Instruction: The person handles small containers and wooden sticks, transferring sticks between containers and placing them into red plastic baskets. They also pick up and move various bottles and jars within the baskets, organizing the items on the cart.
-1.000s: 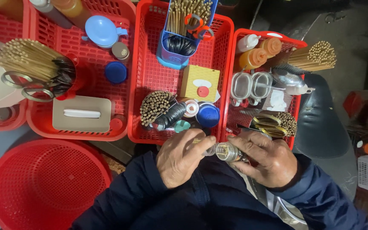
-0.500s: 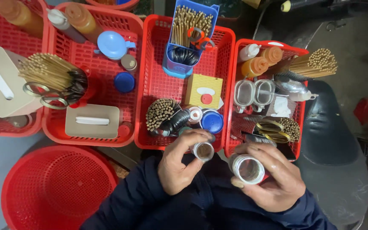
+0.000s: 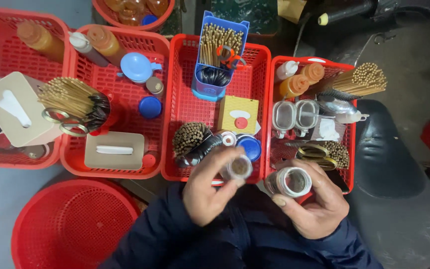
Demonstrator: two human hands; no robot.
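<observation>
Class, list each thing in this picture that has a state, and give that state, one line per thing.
Left hand: holding small jar.
Small jar: open, tilted toward camera.
Right hand: holding big jar.
Big jar: open, on its side.
Round basket: empty.
Squeeze bottles: capped, lying down.

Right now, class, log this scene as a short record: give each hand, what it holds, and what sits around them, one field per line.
Left hand: the left hand grips a small clear jar, open mouth facing up.
Right hand: the right hand holds a larger clear round jar, mouth up.
Jars: apart, side by side, not touching.
Behind hands: middle red plastic basket with a bundle of wooden sticks and a blue round lid.
Right basket: orange squeeze bottles.
Lower left: round red mesh basket.
Clothing: dark blue jacket sleeves.
</observation>
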